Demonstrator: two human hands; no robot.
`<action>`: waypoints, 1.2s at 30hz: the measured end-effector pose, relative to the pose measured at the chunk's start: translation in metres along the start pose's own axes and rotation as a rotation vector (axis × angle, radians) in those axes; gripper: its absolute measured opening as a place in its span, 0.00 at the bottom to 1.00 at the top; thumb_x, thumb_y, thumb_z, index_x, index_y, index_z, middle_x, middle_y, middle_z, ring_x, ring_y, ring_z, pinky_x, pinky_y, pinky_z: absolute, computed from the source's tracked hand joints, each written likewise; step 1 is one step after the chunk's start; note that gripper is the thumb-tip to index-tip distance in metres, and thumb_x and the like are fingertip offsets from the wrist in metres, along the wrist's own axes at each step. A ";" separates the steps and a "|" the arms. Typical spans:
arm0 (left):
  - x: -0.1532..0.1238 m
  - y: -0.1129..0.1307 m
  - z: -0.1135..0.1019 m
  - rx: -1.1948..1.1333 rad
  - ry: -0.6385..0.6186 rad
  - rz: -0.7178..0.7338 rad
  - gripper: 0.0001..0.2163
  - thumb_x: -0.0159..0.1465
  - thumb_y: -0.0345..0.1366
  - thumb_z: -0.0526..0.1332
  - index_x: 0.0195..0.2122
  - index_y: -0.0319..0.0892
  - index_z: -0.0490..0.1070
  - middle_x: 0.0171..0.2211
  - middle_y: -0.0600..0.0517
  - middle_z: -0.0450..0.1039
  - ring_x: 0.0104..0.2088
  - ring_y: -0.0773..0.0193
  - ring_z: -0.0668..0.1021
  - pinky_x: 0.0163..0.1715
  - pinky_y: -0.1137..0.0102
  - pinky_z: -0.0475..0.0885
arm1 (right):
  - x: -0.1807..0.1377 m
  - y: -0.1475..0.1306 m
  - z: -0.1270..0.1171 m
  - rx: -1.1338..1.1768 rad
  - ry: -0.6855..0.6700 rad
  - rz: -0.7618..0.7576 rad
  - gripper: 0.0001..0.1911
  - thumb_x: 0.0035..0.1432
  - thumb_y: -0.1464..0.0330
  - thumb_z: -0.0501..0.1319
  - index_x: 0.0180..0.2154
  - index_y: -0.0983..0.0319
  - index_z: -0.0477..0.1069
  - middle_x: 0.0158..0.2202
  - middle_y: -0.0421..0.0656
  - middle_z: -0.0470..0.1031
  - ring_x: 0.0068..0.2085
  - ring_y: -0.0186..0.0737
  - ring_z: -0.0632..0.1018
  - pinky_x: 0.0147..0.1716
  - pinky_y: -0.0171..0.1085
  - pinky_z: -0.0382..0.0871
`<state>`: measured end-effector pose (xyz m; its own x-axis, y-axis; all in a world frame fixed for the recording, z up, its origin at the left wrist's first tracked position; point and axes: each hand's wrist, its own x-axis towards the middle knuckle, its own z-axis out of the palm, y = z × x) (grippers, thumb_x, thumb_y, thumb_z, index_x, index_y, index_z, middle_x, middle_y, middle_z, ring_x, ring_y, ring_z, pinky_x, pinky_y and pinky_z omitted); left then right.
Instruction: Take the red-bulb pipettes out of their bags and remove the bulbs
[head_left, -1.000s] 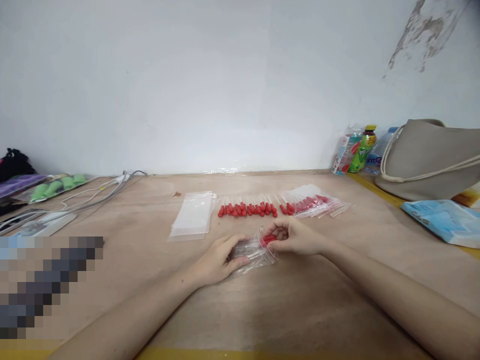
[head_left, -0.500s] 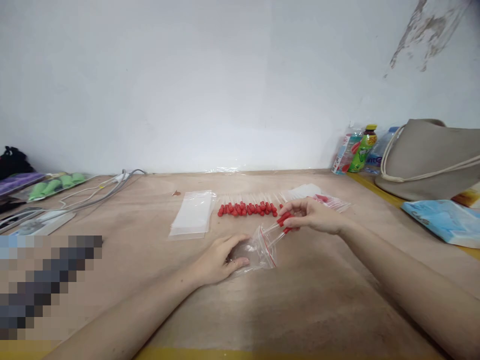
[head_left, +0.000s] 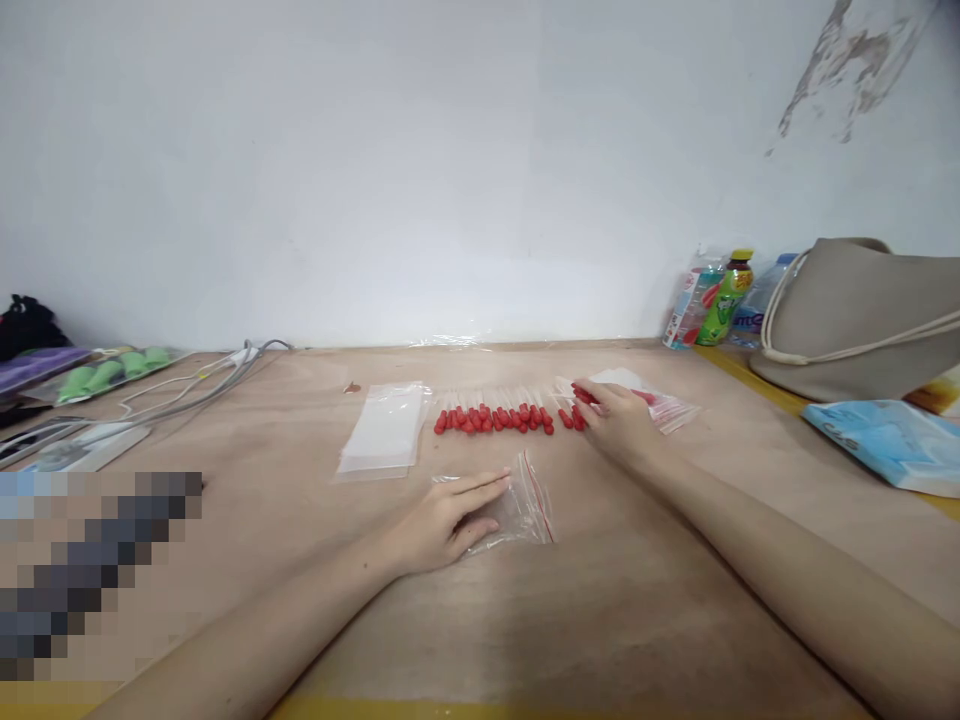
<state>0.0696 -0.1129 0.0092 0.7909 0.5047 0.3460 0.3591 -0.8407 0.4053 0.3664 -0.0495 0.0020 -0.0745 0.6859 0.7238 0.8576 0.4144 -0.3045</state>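
My left hand (head_left: 446, 518) lies flat, fingers stretched out, on a clear zip bag with a red seal line (head_left: 529, 500) on the wooden table (head_left: 600, 620). My right hand (head_left: 619, 422) reaches to the right end of a row of red-capped droppers (head_left: 491, 418). Its fingers are curled on a few red-capped droppers (head_left: 582, 392) there. The zip bag looks empty and its mouth faces right.
A stack of empty clear bags (head_left: 382, 430) lies left of the row. Filled bags (head_left: 669, 408) lie right of my right hand. Drink bottles (head_left: 721, 300), a beige bag (head_left: 855, 315) and a blue packet (head_left: 892, 440) sit at the right. Cables (head_left: 202, 385) and green items (head_left: 112, 372) lie at the left.
My right hand pulled the red-capped droppers out of the zip bag and carried them up to the right end of the row. My left hand stayed on the bag and flattened.
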 end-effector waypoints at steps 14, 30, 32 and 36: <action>0.005 0.005 -0.004 -0.004 -0.126 -0.087 0.23 0.63 0.37 0.52 0.60 0.46 0.51 0.59 0.48 0.56 0.57 0.61 0.63 0.56 0.61 0.61 | -0.008 -0.010 0.004 -0.288 -0.240 -0.244 0.19 0.60 0.65 0.52 0.52 0.61 0.64 0.42 0.47 0.75 0.42 0.46 0.71 0.38 0.42 0.60; -0.004 0.002 -0.005 0.152 -0.195 -0.158 0.26 0.64 0.46 0.50 0.62 0.47 0.47 0.62 0.48 0.48 0.61 0.55 0.54 0.59 0.56 0.53 | -0.044 -0.089 -0.021 0.446 -0.330 -0.455 0.15 0.55 0.65 0.58 0.45 0.60 0.68 0.44 0.47 0.71 0.45 0.40 0.71 0.44 0.40 0.63; -0.005 0.003 -0.007 0.149 -0.191 -0.180 0.26 0.64 0.46 0.50 0.61 0.47 0.47 0.62 0.48 0.47 0.62 0.55 0.53 0.59 0.56 0.53 | -0.048 -0.092 -0.018 0.447 -0.412 -0.495 0.12 0.55 0.65 0.58 0.42 0.59 0.70 0.43 0.45 0.73 0.46 0.40 0.70 0.46 0.41 0.61; -0.007 0.005 -0.010 0.086 -0.156 -0.252 0.26 0.63 0.46 0.51 0.61 0.46 0.50 0.63 0.47 0.45 0.61 0.56 0.54 0.58 0.58 0.55 | -0.057 -0.088 -0.010 0.362 -0.394 -0.404 0.07 0.56 0.67 0.56 0.31 0.60 0.72 0.32 0.42 0.75 0.39 0.38 0.72 0.41 0.40 0.62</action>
<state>0.0610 -0.1182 0.0173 0.7361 0.6684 0.1069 0.5885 -0.7100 0.3866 0.3001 -0.1311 -0.0057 -0.5934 0.5733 0.5650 0.5032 0.8121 -0.2955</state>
